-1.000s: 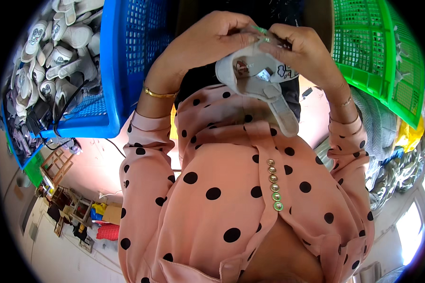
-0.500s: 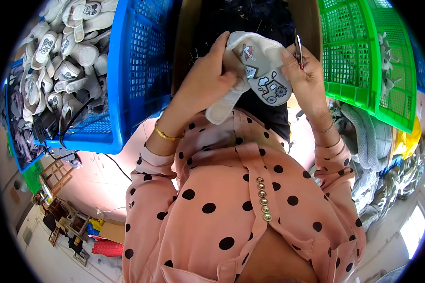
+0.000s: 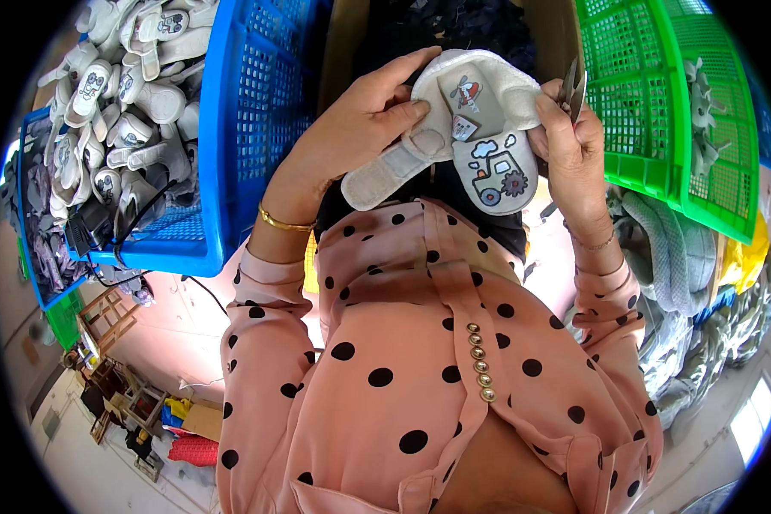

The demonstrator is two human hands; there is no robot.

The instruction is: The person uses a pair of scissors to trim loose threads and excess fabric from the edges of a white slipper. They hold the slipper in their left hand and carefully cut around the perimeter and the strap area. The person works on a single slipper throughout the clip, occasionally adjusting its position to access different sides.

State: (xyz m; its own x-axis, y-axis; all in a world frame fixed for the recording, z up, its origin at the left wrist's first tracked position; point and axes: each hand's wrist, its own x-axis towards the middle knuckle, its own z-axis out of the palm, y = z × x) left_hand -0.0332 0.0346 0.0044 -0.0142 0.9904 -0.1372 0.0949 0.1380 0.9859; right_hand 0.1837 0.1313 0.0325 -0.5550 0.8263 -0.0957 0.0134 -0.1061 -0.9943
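Both hands grip the small shoe (image 3: 480, 128), now turned sole-up since a moment ago. The left hand (image 3: 360, 128) pinches its strap; the right hand (image 3: 574, 146) also holds what look like small snips (image 3: 574, 86), so inspection or trimming seems underway.

The hands (image 3: 454, 137) are hemmed by a blue basket (image 3: 257, 128) leftward and a green basket (image 3: 660, 103) rightward; a gap is left between.

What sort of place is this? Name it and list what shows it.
Probably a small footwear workshop or finishing line. A blue plastic crate is heaped with matching grey-and-white baby shoes, and a green plastic crate stands opposite. The hands hold one small grey shoe with cartoon patches, the right hand also gripping metal snips.
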